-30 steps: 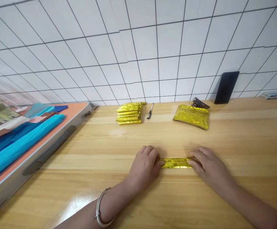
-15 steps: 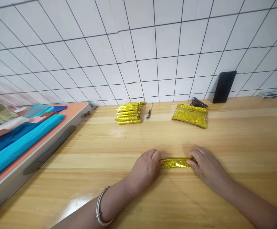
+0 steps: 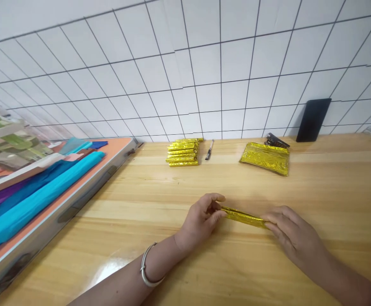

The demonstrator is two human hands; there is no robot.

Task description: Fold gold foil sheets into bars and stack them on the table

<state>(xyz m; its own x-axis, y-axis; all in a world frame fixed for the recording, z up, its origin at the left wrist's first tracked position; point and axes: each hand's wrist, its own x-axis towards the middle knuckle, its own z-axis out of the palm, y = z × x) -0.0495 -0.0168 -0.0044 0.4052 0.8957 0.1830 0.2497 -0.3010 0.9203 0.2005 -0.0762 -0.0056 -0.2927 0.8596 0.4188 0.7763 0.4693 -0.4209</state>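
Note:
A narrow folded strip of shiny gold foil (image 3: 244,217) spans the gap between my two hands, tilted down to the right, with a slit showing along its upper edge. My left hand (image 3: 203,216) pinches its left end between thumb and fingers. At the other end, my right hand (image 3: 292,231) grips the strip, thumb and fingers closed on it. Further back lies a pile of similar gold strips (image 3: 183,153). A flat stack of gold foil sheets (image 3: 264,159) rests to the right of that pile.
A pen (image 3: 209,150) lies beside the strip pile. Behind the sheets is a dark clip-like object (image 3: 276,140). A black phone-like slab (image 3: 313,120) leans on the tiled wall. At left, an orange-topped case (image 3: 121,146) carries blue rolls (image 3: 41,204) and other papers.
The foil strip has gone from level to slanting down rightward, and its upper edge has parted slightly. My left fingers have loosened into a pinch. The whole view has shifted a little.

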